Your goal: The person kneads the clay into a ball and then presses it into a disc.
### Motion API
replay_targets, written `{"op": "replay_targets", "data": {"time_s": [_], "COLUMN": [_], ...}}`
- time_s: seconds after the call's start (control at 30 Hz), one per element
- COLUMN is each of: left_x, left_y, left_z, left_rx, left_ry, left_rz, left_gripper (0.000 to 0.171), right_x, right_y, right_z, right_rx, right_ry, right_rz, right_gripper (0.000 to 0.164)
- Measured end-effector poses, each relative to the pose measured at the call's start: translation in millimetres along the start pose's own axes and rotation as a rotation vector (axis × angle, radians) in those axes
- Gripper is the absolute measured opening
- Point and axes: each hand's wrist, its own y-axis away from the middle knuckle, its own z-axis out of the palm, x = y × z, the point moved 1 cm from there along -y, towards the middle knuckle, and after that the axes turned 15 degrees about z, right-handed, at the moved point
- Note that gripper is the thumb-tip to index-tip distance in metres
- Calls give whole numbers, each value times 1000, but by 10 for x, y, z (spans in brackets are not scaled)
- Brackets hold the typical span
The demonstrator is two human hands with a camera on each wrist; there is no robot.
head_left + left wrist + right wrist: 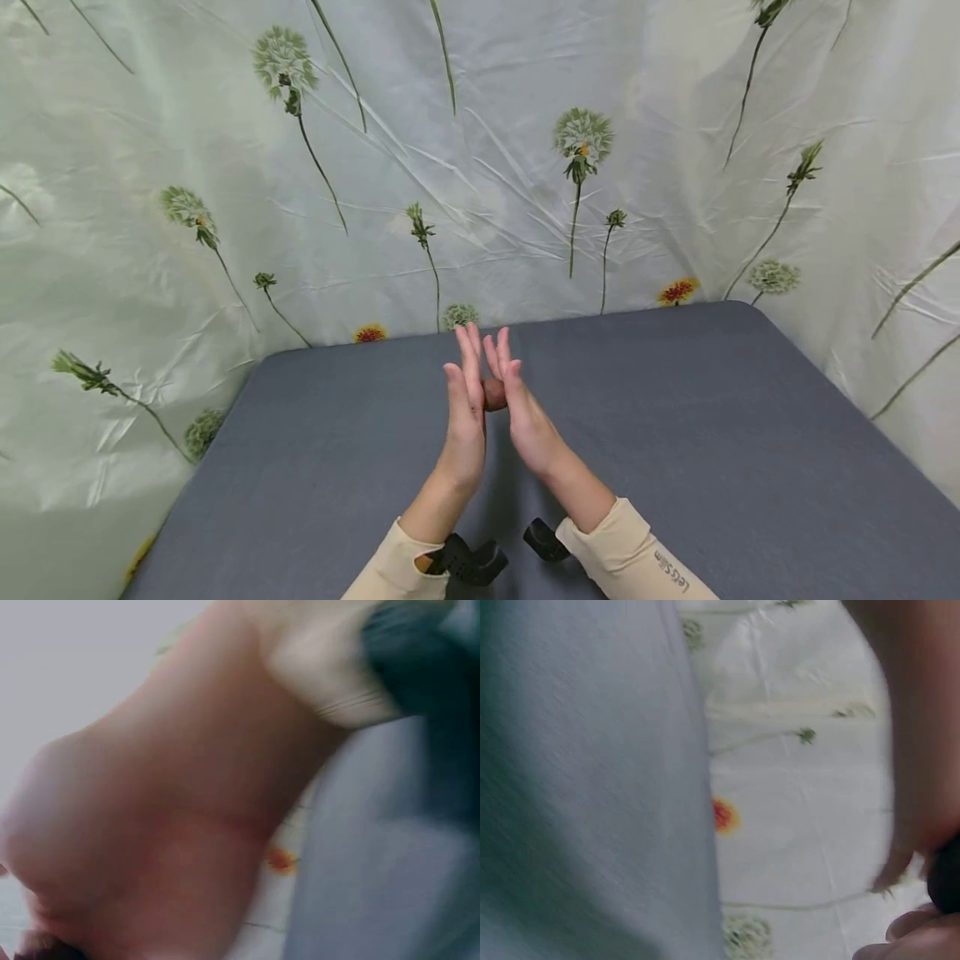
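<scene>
A small brown ball (494,395) sits between the two palms, above the table. My left hand (465,425) presses against its left side, fingers straight and pointing up and away. On the other side my right hand (531,429) faces it with straight fingers, so the ball is sandwiched between both hands. At the right edge of the right wrist view the ball (946,879) looks dark and is cut off, with blurred fingers (911,941) below it. The left wrist view is mostly filled by a blurred hand and wrist (165,802); something dark shows at its lower left.
A grey-blue covered table (712,433) lies under the hands. Behind it hangs a pale curtain (495,167) printed with dandelions and flowers. Both wrists carry black camera mounts (474,562), close together below the hands, over beige sleeves (626,546).
</scene>
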Motion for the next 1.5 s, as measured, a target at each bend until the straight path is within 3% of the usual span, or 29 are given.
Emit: {"op": "replay_targets", "data": {"time_s": [0.1, 0.27, 0.47, 0.57, 0.67, 0.8, 0.93, 1.03, 1.17, 1.33, 1.4, 1.5], "left_x": [18, -70, -168, -149, -83, -14, -33, -89, -135, -98, -74, -52], "left_y": [-111, -164, 54, 187, 229, 112, -69, -116, 17, 298, 332, 255], "left_z": [-67, -84, 52, 160, 214, 164, 32, -44, -39, 109, 149, 132], "left_rx": [56, 64, -3, -58, -84, -43, 21, 22, -23, -127, -136, -92], "left_ry": [-30, -83, -71, -63, -63, -61, -54, -48, -52, -100, -102, -68], "left_rz": [24, -27, -46, -42, -26, -14, -22, -55, -71, -19, -4, -14], "left_gripper": [89, 89, 80, 73, 70, 78, 86, 85, 82, 72, 69, 70], "right_x": [28, -8, -93, -119, -106, -62, -49, -71, -115, -125, -114, -85], "right_y": [25, 90, 78, 49, 18, -3, 13, 37, 47, 20, 11, -2], "right_z": [108, 166, 41, -63, -124, -85, 25, 81, 70, -53, -87, -76], "right_rx": [-13, 37, 91, 117, 118, 75, 46, 55, 70, 83, 72, 42], "right_ry": [-10, -23, -9, -18, -48, -58, -30, -14, 7, -52, -75, -70], "right_rz": [-12, -67, -89, -70, -41, -12, -24, -54, -75, -20, -3, -1], "right_gripper": [72, 70, 75, 80, 84, 83, 75, 71, 70, 76, 79, 81]}}
